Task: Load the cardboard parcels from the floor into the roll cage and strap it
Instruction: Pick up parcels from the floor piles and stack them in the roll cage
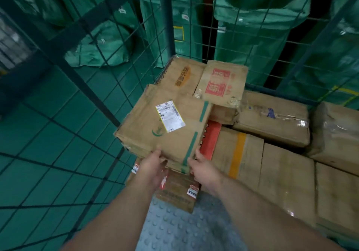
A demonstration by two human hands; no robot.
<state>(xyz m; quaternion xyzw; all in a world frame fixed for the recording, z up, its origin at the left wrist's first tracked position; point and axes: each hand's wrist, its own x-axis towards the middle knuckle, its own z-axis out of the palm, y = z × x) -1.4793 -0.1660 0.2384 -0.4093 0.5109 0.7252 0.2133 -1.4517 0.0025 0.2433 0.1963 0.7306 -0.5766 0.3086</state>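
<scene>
- The person held one flat cardboard parcel (165, 132) with both hands, at the edge nearest to the body.
- The left hand (153, 165) gripped this near edge about at its middle; its fingers went under the parcel and could not be seen.
- The right hand (202, 168) gripped the near right corner, just beside a green tape stripe (191, 145) on the cardboard.
- The parcel was inside the roll cage (168, 21), close to the left mesh wall, lying tilted over other parcels.
- A white shipping label (170, 116) was on its top face; the print was too small to read.
- Behind it stood a parcel with red print (221, 83), which leaned on a long parcel with clear tape (272, 120).
- To the right lay a parcel with a yellow stripe (240, 153), touching its neighbours.
- Under the hands a small brown parcel (178, 192) rested on the studded metal floor plate (174, 229) of the cage.
- Outside the mesh, green bags (252, 27) stood behind the cage, and green floor tiles (38, 134) showed at the left.
</scene>
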